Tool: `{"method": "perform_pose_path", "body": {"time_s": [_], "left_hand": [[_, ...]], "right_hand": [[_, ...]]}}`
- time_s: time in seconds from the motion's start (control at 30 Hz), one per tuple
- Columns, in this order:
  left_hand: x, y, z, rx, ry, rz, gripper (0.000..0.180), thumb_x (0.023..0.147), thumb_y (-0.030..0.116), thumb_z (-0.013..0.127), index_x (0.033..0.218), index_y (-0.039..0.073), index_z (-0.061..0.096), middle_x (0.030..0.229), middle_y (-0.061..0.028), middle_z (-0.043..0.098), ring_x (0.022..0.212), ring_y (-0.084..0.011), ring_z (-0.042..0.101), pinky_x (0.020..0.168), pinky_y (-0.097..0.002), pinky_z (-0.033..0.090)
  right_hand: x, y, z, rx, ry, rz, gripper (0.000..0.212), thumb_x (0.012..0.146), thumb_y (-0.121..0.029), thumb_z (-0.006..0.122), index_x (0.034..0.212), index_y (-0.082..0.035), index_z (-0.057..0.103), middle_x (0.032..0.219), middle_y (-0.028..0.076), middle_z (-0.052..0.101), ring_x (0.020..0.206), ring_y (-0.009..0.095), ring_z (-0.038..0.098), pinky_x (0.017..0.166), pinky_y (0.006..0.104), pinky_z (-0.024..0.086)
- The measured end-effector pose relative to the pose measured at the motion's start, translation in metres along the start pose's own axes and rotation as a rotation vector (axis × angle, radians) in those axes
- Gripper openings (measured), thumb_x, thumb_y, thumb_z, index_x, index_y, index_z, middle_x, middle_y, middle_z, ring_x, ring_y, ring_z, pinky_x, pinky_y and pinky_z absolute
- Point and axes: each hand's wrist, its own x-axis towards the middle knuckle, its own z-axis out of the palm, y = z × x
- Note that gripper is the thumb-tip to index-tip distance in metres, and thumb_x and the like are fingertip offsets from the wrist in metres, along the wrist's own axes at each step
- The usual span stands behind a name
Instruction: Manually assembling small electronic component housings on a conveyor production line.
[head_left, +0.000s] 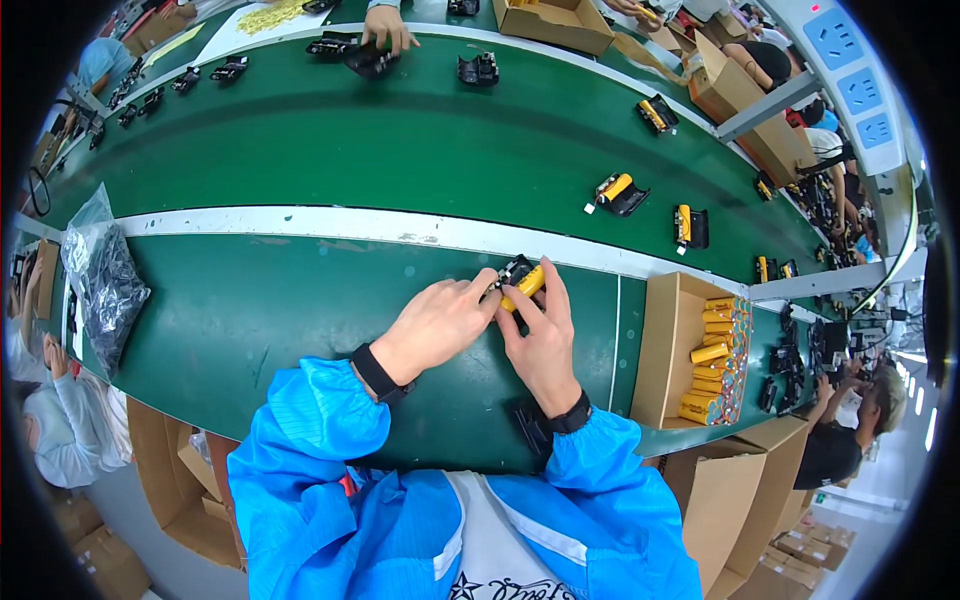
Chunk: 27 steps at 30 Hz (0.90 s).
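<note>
Both hands meet at the bench (300,330) centre, just near of the white strip. Left hand (435,325) and right hand (540,345) both have their grip clamped on a yellow battery cell (525,287) seated in a black holder (515,270). Cardboard box (665,345) of yellow cells sits right. Plastic bag (105,280) of black parts lies far left. Finished holders ride the far belt (400,140).

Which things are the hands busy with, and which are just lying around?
In use:
left hand
right hand
yellow battery cell
black holder
cardboard box of yellow cells

Lying about:
bag of black parts
finished holders on the green belt
black part by the right wrist
</note>
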Motion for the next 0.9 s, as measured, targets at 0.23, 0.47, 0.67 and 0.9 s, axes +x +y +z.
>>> {"method": "perform_pose_path", "body": {"time_s": [0.23,0.47,0.67,0.9], "left_hand": [[-0.001,-0.010,-0.009,-0.210,0.063,0.025,0.032,0.085,0.012,0.066,0.115,0.001,0.064,0.123,-0.0132,0.058,0.091,-0.0322,0.067,0.078,-0.0390,0.056],[0.008,-0.021,-0.005,-0.463,0.097,-0.098,0.043,0.082,0.018,0.072,0.120,0.000,0.063,0.118,-0.0185,0.062,0.095,-0.0363,0.066,0.080,-0.0385,0.055],[0.056,-0.005,0.008,-0.554,-0.158,-0.497,0.039,0.077,0.026,0.074,0.102,-0.003,0.068,0.093,-0.0231,0.067,0.088,-0.0346,0.067,0.072,-0.0403,0.053],[0.083,-0.002,0.033,-0.646,-0.060,-0.511,0.032,0.078,0.016,0.076,0.099,-0.005,0.066,0.070,-0.0096,0.065,0.061,-0.0165,0.059,0.056,-0.0312,0.047]], "right_hand": [[0.014,-0.005,-0.006,-0.141,-0.107,-0.033,0.042,0.073,-0.005,0.080,0.112,0.000,0.068,0.141,0.027,0.046,0.116,0.041,0.056,0.093,0.0454,0.051],[0.011,0.003,0.000,0.000,-0.037,0.027,0.076,0.071,-0.004,0.081,0.137,0.004,0.044,0.138,0.025,0.048,0.119,0.042,0.055,0.097,0.0435,0.050],[0.012,0.006,-0.004,-0.012,-0.117,0.108,0.077,0.071,-0.004,0.082,0.137,0.004,0.043,0.140,0.025,0.047,0.126,0.042,0.050,0.100,0.0428,0.048],[0.024,0.025,-0.029,-0.024,-0.122,0.109,0.075,0.072,-0.004,0.081,0.136,0.005,0.043,0.143,0.025,0.045,0.129,0.041,0.047,0.102,0.0432,0.047]]}}
